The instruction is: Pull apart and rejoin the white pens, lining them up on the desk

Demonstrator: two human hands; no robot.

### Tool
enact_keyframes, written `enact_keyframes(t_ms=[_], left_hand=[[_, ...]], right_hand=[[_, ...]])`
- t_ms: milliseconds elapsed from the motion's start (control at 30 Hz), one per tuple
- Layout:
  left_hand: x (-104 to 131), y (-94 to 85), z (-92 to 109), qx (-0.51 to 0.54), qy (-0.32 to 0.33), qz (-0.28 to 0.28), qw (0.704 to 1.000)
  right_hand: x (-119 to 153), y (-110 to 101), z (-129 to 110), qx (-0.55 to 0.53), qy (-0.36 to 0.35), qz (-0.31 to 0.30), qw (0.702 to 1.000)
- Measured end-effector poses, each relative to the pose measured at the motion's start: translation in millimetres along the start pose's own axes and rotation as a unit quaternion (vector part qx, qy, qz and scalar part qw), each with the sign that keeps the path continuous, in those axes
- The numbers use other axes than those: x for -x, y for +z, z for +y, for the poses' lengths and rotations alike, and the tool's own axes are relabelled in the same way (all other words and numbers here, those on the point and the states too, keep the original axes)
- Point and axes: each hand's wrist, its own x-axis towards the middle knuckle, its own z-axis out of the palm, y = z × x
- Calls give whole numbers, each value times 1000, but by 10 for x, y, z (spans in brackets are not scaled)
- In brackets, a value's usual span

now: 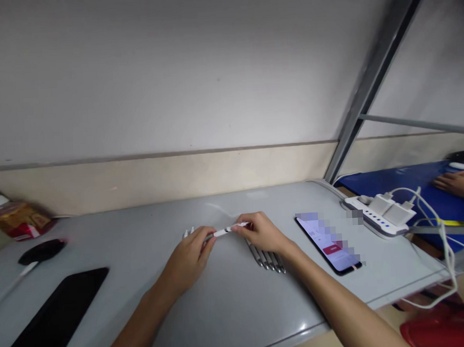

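Observation:
A slim white pen (221, 232) is held level above the grey table, stretched between both hands. My left hand (190, 254) pinches its left end between thumb and fingers. At the other end, my right hand (264, 232) grips the pen near a dark band, its tip partly covered by the fingers. Several silver-ended pens (266, 260) lie side by side on the table, partly hidden below my right hand and wrist. Just behind my left hand, small white pointed pieces (189, 232) show, the rest of them hidden by the hand.
Right of my arm lies a phone (331, 246) with a lit screen. Beyond it, a power strip (376, 217) carries white chargers and cables. On the left are a black mat (56, 320), a dark mouse-like object (42, 251) and a jar (20, 218). Another person's hand (460, 183) rests far right.

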Motion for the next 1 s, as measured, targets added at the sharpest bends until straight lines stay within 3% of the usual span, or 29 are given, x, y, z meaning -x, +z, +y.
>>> enact_keyframes(t_ms=[200,367,500,633,733,800,900,1000], left_hand=[[-13,2,-46,-80,56,34,995],[-17,-26,-5,-160,62,31,985],[1,-21,12,-149,54,46,986],[-5,13,-31,-88,15,34,995],[-16,24,-67,-44,-12,24,999],[-18,17,-71,-38,-16,24,999],[-14,-1,-49,-48,-11,24,999],[-12,-13,-17,-68,-4,12,998]], right_hand=[[-19,-14,28,-172,89,-81,978],[-25,2,70,-186,137,-81,969],[-13,-19,8,-168,80,-75,980],[4,-40,-86,-53,-28,5,998],[7,-22,-97,-42,-70,56,995],[6,1,-69,-54,-62,72,994],[2,24,-9,-48,-2,25,999],[-3,21,31,-36,-4,9,999]])
